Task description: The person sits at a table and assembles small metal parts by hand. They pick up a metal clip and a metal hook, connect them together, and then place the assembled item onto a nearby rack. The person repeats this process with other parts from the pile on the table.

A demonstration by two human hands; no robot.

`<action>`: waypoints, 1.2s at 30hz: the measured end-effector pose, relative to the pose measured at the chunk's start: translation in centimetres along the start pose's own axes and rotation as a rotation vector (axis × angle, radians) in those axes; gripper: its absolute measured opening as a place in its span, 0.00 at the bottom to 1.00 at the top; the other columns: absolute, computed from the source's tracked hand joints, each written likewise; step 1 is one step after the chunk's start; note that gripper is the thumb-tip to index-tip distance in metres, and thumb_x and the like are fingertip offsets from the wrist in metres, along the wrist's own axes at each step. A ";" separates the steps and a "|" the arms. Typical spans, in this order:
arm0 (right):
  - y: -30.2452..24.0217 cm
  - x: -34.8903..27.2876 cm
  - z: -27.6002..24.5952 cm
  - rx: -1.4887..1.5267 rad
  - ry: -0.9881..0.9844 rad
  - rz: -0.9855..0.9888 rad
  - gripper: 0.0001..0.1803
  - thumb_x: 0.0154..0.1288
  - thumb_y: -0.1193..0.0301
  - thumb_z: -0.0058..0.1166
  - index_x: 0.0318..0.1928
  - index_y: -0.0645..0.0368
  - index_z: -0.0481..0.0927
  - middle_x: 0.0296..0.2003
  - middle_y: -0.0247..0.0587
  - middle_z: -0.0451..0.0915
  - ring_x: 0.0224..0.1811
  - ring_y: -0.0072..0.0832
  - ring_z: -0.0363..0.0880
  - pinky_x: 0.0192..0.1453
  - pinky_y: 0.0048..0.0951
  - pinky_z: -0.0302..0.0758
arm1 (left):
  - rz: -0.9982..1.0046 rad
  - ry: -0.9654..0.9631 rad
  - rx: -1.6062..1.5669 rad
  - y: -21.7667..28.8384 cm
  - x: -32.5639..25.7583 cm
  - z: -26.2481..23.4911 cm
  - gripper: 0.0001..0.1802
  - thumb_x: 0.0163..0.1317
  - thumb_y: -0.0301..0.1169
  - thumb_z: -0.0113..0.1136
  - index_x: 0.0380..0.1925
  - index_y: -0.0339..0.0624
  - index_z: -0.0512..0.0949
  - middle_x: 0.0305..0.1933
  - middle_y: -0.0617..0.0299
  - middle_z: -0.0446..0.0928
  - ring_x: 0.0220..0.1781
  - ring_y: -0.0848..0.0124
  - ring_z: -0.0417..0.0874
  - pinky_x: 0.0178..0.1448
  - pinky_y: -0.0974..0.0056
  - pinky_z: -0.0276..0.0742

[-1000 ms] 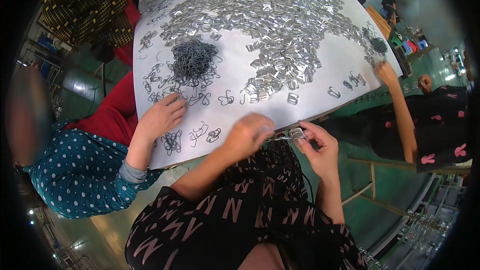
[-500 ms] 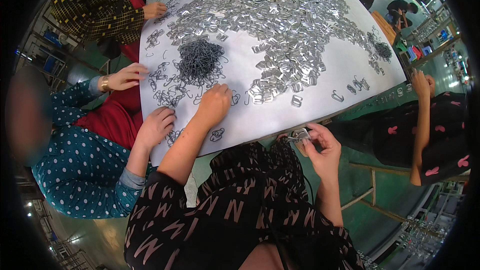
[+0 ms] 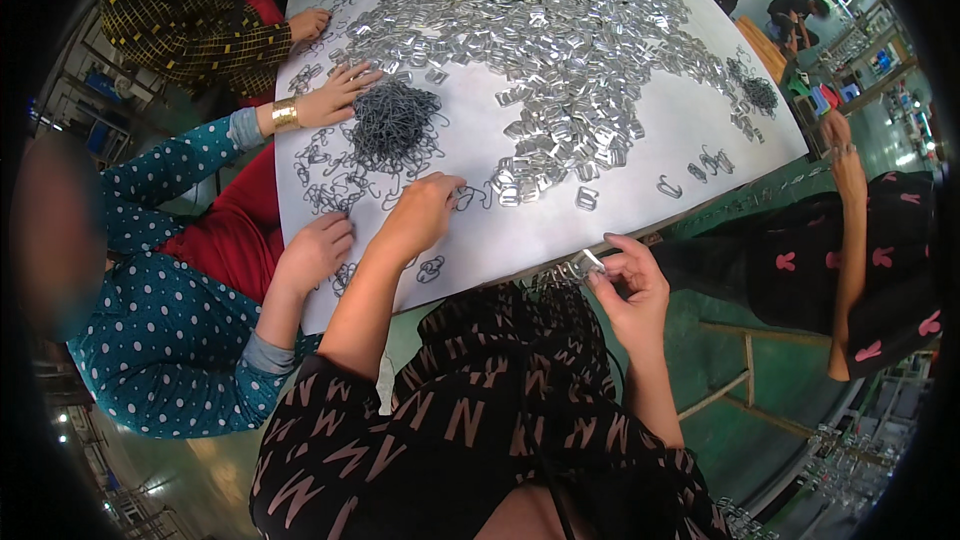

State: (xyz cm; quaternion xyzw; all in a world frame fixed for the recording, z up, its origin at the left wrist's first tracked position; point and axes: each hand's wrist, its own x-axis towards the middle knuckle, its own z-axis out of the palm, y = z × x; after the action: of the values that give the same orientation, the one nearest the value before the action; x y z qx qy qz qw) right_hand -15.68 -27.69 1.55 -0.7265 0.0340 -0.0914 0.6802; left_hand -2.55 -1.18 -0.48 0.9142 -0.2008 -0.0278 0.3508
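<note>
My left hand (image 3: 418,212) is low over the white tabletop with its fingers curled together. Its fingertips are beside a few loose grey wire hooks (image 3: 478,198); whatever they pinch, if anything, is hidden. Just off the table's near edge, my right hand (image 3: 634,290) pinches a flat silver metal buckle (image 3: 588,262) between thumb and fingers. More small metal pieces (image 3: 553,278) hang or cluster beside that buckle, too small to tell apart. A single silver buckle (image 3: 586,199) lies on the table between my two hands.
A large heap of silver buckles (image 3: 570,60) covers the table's far middle. A dense pile of wire hooks (image 3: 392,125) stands left of it. A co-worker's hand (image 3: 318,248) rests close to my left forearm, another hand (image 3: 340,98) beside the hook pile. A person stands at right.
My right hand and its buckle have shifted slightly left and up. My left hand has barely moved. The left co-worker's far hand has reached forward onto the table beside the hook pile.
</note>
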 end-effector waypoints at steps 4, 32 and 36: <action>0.3 0.0 0.3 -0.025 0.008 -0.019 0.24 0.54 0.84 0.59 0.53 0.63 0.74 0.29 0.36 0.82 0.32 0.16 0.77 0.41 0.19 0.74 | -0.017 -0.105 -0.279 2.9 -0.5 -0.2 0.09 0.59 0.21 0.57 0.40 0.33 0.78 0.34 0.58 0.80 0.36 0.70 0.81 0.43 0.66 0.75; 3.3 2.9 -0.2 -0.362 -0.003 -0.073 0.25 0.52 0.76 0.64 0.53 0.60 0.76 0.33 0.44 0.80 0.34 0.33 0.80 0.40 0.29 0.76 | 0.153 -0.184 -0.696 9.3 -3.0 5.2 0.04 0.63 0.22 0.55 0.37 0.36 0.72 0.34 0.58 0.77 0.36 0.70 0.77 0.45 0.67 0.73; 7.2 6.5 -0.1 -0.863 0.095 -0.291 0.23 0.48 0.71 0.68 0.47 0.61 0.80 0.32 0.45 0.74 0.36 0.41 0.75 0.41 0.36 0.73 | 0.222 -0.202 -0.721 9.4 -3.1 6.1 0.05 0.63 0.22 0.55 0.38 0.36 0.72 0.34 0.57 0.77 0.34 0.70 0.78 0.41 0.68 0.73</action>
State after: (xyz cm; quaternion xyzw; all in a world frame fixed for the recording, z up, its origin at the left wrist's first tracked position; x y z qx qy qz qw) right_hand -8.76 -29.47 -5.06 -0.9355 -0.0023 -0.1967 0.2933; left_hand -9.83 -10.16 0.72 0.6978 -0.3094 -0.1484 0.6288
